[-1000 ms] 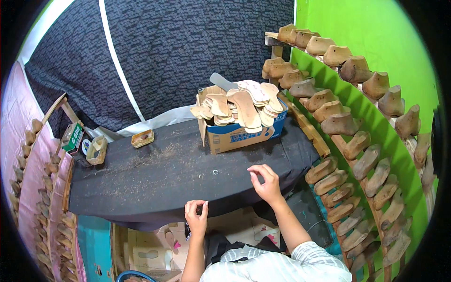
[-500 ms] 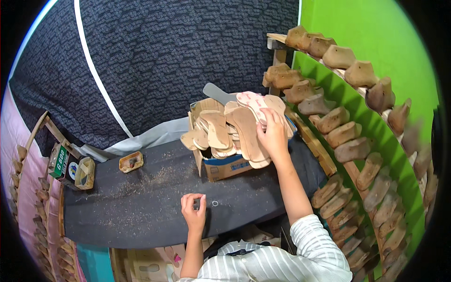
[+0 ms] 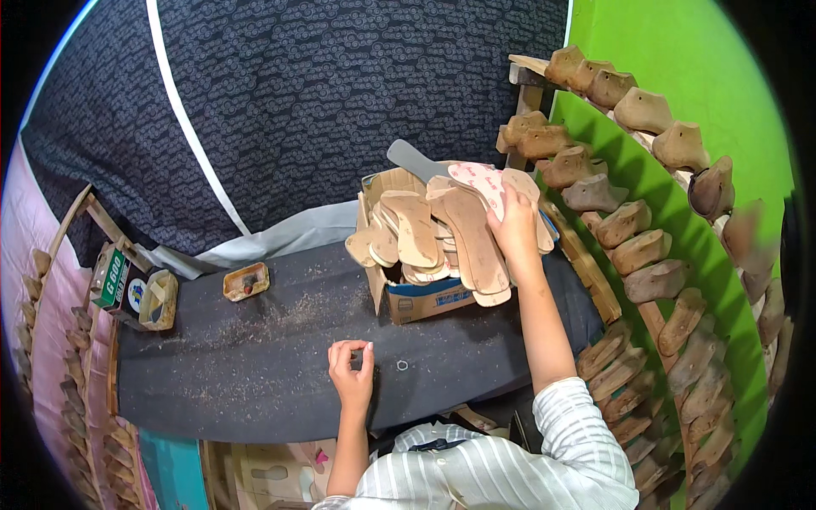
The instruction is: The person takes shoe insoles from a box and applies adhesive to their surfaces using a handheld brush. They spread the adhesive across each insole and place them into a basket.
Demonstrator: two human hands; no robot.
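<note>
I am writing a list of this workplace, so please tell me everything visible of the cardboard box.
The cardboard box is brown, with blue on its front, and open on top; a flap hangs at its left. It stands towards the right end of the dark cloth, heaped above its rim with sole-shaped pieces. The right hand touches these.

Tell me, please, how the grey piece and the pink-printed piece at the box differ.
The grey piece is plain; the pink-printed piece is white with markings. The grey piece juts up at the back left of the box; the pink-printed piece lies farther right, beside the right hand. Both look flat, with rounded ends.
</note>
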